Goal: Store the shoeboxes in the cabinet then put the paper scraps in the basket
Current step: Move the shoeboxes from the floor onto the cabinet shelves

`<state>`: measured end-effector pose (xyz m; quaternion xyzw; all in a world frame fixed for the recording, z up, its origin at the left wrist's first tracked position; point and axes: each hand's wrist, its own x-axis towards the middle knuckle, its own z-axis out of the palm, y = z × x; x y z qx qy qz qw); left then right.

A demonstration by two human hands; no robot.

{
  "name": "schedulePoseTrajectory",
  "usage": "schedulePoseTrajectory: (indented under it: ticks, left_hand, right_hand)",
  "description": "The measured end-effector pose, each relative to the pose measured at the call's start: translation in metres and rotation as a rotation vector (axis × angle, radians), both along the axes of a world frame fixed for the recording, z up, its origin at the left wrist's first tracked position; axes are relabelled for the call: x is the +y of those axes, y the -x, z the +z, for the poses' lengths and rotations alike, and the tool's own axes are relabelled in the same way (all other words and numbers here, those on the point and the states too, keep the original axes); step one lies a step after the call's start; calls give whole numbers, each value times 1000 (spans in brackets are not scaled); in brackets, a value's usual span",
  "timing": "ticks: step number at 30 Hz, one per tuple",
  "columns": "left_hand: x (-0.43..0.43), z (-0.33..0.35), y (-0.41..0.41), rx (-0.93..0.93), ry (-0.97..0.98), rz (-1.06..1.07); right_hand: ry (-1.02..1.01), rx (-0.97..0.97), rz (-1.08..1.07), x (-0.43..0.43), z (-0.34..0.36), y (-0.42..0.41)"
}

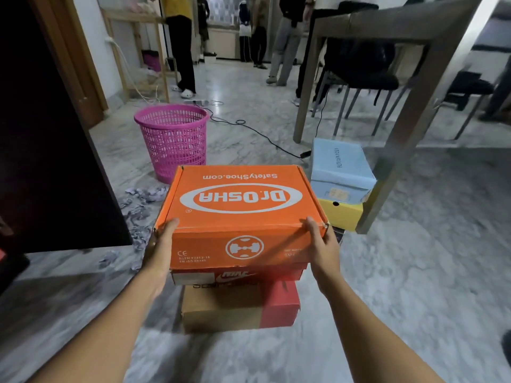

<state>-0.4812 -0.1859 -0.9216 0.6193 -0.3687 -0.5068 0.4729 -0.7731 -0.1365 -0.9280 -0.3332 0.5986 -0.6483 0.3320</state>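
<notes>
Both hands, left and right, clamped the orange shoebox by its sides, long axis lying left-to-right, lid logo upside-down

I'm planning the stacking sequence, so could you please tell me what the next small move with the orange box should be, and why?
Probably lift the orange Dr.Osha shoebox straight up off the Nike shoebox beneath it. Both the left hand and right hand already clasp its near corners, it tops the stack, and the dark cabinet stands to the left.
</notes>
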Motion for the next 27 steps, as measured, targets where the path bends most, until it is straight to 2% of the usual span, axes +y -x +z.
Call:
schedulePoseTrajectory:
  ticks: [5,10,18,27]
  left_hand:
    - [4,17,8,77,62,41]
    - [16,63,-5,67,166,164]
    - [63,156,-64,-50,254,492]
    - [139,207,-145,-91,272,945]
  right_hand:
    - [22,45,-32,-12,26,4]
    - [46,88,82,-48,75,-2]
    - [97,60,415,-96,150,-80]
    - [223,26,828,-110,191,-217]
